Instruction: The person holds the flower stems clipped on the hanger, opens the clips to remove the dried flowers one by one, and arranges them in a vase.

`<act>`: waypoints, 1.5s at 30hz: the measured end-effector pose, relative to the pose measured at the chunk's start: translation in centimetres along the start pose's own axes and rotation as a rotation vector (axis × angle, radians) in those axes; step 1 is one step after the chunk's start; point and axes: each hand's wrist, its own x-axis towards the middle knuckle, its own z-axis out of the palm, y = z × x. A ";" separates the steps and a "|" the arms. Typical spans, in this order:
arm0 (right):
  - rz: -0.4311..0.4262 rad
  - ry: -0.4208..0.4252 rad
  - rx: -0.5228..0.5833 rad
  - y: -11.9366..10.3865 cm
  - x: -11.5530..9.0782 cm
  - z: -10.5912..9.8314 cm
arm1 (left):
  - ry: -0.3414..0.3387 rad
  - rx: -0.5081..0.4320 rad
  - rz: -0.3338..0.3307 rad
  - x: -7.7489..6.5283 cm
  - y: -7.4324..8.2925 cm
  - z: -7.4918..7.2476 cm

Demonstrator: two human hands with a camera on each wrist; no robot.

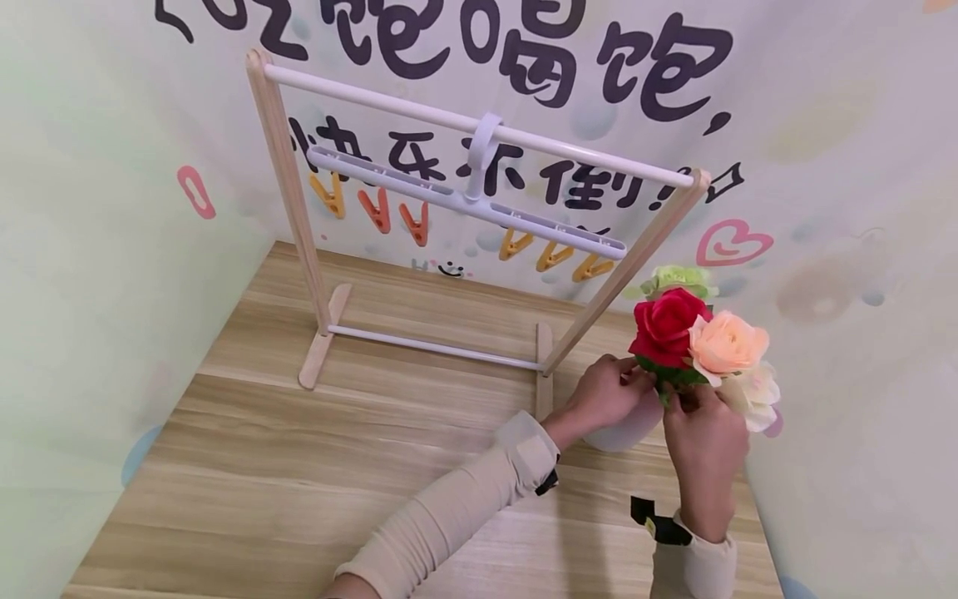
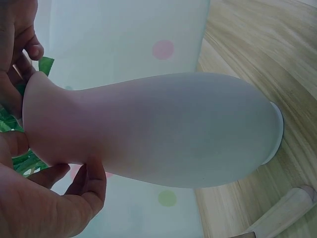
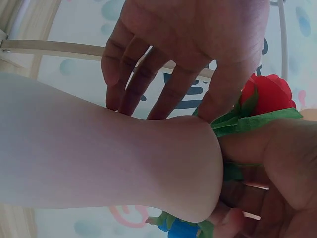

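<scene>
A pale, smooth vase [image 2: 173, 129] stands on the table at the right, partly hidden behind the hands in the head view. My left hand [image 1: 609, 391] grips its neck, thumb at the rim and fingers along the side. At the vase's mouth, my right hand [image 1: 707, 437] pinches the green stems and leaves [image 3: 237, 124] of the artificial flowers. Above both hands spread a red rose [image 1: 669, 327], a peach rose [image 1: 729, 343], a white flower [image 1: 752, 395] and a light green flower [image 1: 677, 281]. The right wrist view also catches a blue flower [image 3: 183, 229] below the rim.
Left of the vase stands a wooden rack [image 1: 288, 191] with a white top rail [image 1: 389, 102]. A pale clip hanger [image 1: 464, 202] hangs from it, carrying several yellow and orange clips [image 1: 377, 210]. Its right foot [image 1: 544, 391] lies close to my left wrist. Printed fabric walls [image 1: 838, 333] enclose the wooden table [image 1: 262, 466].
</scene>
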 end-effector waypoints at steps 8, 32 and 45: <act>0.012 -0.106 -0.035 0.0 0.2 -0.5 | -0.006 -0.005 -0.022 0.0 0.1 0.1; 0.053 -0.204 0.134 0.1 0.4 -1.4 | -0.007 0.058 0.043 -0.3 0.0 -0.2; 0.056 -0.204 0.236 0.3 0.0 -2.0 | -0.017 0.019 0.088 -0.2 -0.3 -0.4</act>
